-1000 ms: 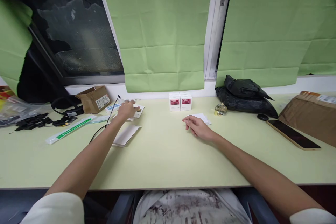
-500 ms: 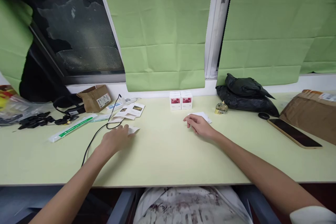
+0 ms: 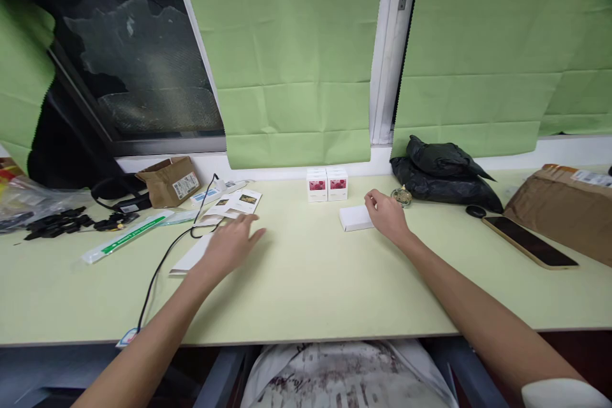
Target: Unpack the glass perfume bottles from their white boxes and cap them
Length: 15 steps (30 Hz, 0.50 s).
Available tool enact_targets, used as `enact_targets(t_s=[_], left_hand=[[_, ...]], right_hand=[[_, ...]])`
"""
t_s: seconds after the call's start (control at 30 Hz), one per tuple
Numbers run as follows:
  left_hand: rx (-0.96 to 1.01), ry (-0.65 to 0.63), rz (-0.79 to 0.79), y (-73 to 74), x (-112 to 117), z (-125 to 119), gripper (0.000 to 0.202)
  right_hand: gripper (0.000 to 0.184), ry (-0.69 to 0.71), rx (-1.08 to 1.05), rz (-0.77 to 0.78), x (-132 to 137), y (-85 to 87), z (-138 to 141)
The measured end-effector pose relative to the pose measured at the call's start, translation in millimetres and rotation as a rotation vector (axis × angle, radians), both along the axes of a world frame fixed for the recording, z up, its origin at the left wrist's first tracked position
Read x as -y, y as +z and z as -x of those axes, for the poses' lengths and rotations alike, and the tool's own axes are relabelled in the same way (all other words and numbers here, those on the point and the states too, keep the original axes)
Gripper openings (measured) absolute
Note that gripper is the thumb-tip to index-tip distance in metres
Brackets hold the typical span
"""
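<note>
My left hand point(image 3: 234, 243) hovers over the left part of the table with its fingers spread and nothing in them. Under and beside its wrist lies a flat white carton point(image 3: 194, 258); several printed white cartons point(image 3: 246, 202) rest just beyond its fingertips. At the right, the curled fingers of my right hand point(image 3: 388, 213) close on the right end of a white box point(image 3: 356, 218) that lies on the table. That end is hidden by the hand. A round clear item with gold parts point(image 3: 401, 196) sits just behind the right hand.
Small white boxes with pink pictures point(image 3: 327, 185) stand together at the back middle. Black plastic bags point(image 3: 444, 172), a phone point(image 3: 528, 241) and a brown parcel point(image 3: 564, 210) lie at right. A black cable point(image 3: 160, 268), an opened brown carton point(image 3: 173, 182) and a green-striped packet point(image 3: 129, 236) are at left.
My left hand has let go of the white carton, now lying by the wrist, and its fingers have spread. My right hand has moved right, to the white box's right end.
</note>
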<state>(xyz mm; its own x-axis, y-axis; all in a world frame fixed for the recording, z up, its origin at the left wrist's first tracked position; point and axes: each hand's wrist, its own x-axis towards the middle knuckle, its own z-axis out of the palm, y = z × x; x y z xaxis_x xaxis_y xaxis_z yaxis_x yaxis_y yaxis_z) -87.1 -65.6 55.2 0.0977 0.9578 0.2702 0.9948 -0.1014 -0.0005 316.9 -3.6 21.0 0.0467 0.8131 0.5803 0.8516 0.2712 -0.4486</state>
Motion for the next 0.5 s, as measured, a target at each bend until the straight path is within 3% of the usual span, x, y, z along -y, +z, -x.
enact_targets(t_s=[0.13, 0.33, 0.5], left_hand=[[0.36, -0.389, 0.141, -12.4, -18.7, -59.8, 0.053], [0.486, -0.533, 0.152, -37.5, -46.6, -109.1, 0.073], [0.618, -0.583, 0.156, -45.4, -46.6, -127.4, 0.091]], right_hand=[[0.024, -0.104, 0.188, 0.034, -9.5, -15.6, -6.9], [0.026, -0.073, 0.021, 0.095, -12.4, -22.4, -2.5], [0.033, 0.149, -0.439, 0.145, -13.6, -15.3, 1.6]])
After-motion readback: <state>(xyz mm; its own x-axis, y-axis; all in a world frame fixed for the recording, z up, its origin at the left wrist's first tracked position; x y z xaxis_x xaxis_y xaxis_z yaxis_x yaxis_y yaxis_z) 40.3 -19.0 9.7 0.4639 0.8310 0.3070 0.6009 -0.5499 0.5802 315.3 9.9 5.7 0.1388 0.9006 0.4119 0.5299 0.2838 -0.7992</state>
